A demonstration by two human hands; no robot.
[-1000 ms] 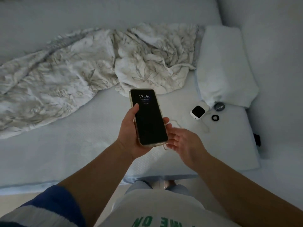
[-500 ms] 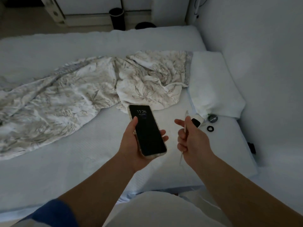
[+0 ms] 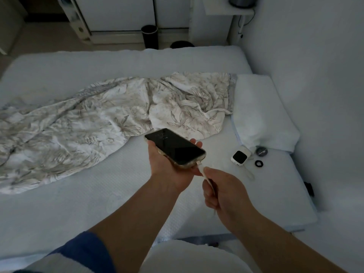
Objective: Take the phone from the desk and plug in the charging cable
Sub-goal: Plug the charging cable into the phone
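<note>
Cradling glossy slab phone [image 3: 175, 147] (left hand [image 3: 167, 170]), right hand [image 3: 222, 192] fingers pinching thin white cable [image 3: 203, 172].

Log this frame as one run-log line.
step: plugging cable | left hand: holds phone | right hand: pinches charging cable, plug at phone's port | seated: cannot tell

1. A bed [image 3: 65, 203] with a pale textured sheet fills the view.
2. A crumpled leaf-print blanket [image 3: 110, 123] lies across its middle.
3. A white pillow [image 3: 260, 113] rests at the right end.
4. Just beside the pillow lie a small white charger block [image 3: 240, 156], a dark round disc [image 3: 261, 151] and a black ring [image 3: 258, 163].
</note>
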